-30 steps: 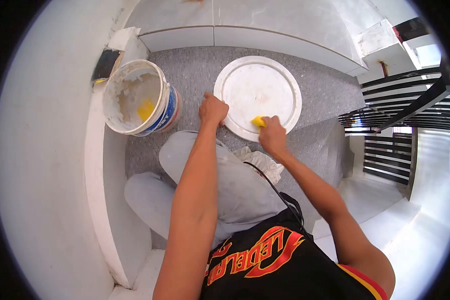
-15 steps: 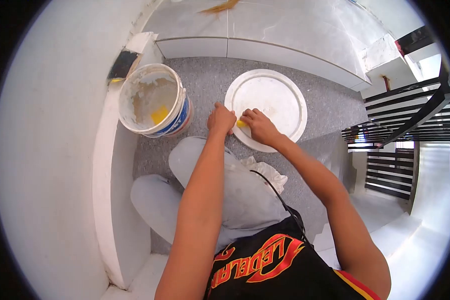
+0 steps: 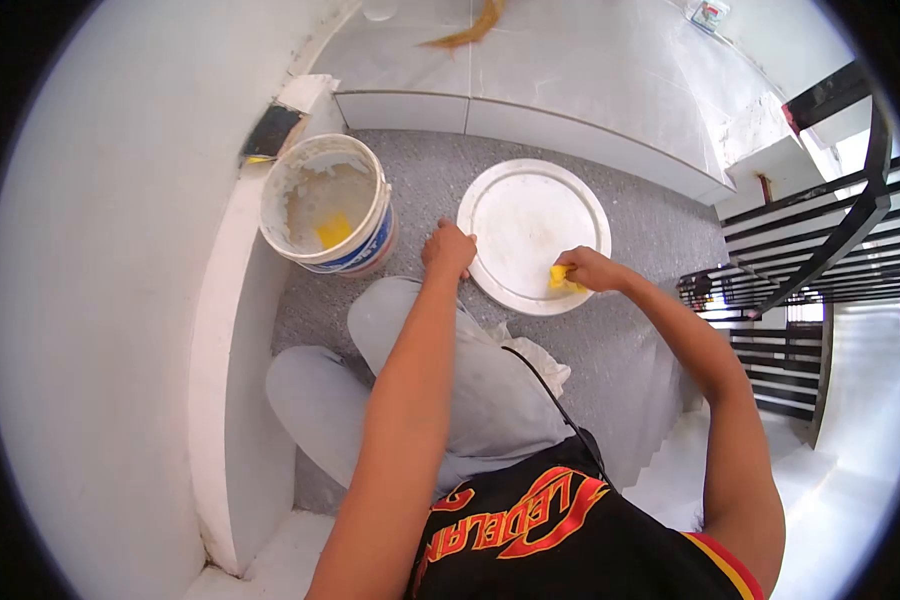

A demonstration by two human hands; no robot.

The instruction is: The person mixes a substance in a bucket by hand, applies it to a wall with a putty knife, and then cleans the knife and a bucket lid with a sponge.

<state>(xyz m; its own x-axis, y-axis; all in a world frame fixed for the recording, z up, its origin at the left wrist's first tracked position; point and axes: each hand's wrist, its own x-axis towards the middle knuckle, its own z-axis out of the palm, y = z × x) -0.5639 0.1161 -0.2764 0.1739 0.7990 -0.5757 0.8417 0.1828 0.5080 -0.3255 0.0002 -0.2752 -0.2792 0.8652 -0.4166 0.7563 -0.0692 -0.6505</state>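
Observation:
A round white bucket lid (image 3: pixel 525 215) with a raised rim lies on the floor in front of my knees. At its left edge, my left hand (image 3: pixel 449 250) is closed, thumb on the rim and the other fingers partly hidden. My right hand (image 3: pixel 587 270) pinches a small yellow sponge (image 3: pixel 560 277) against the lid's lower right part, near the rim. To the left stands a white bucket (image 3: pixel 375 225) with a blue label. Inside it shows a yellow piece (image 3: pixel 333 231), with whitish smears on the inner wall.
A tiled step (image 3: pixel 590 135) runs behind the lid, with a straw-coloured brush end (image 3: pixel 470 28) on it. Black railings (image 3: pixel 820 255) stand on the right, beside stairs going down. A dark block (image 3: pixel 273 132) sits on the left ledge. A whitish cloth (image 3: pixel 540 365) lies by my leg.
My right hand has moved right with the sponge, from the lid's left rim to its lower right side. My left hand stays at the left rim. The view has shifted slightly.

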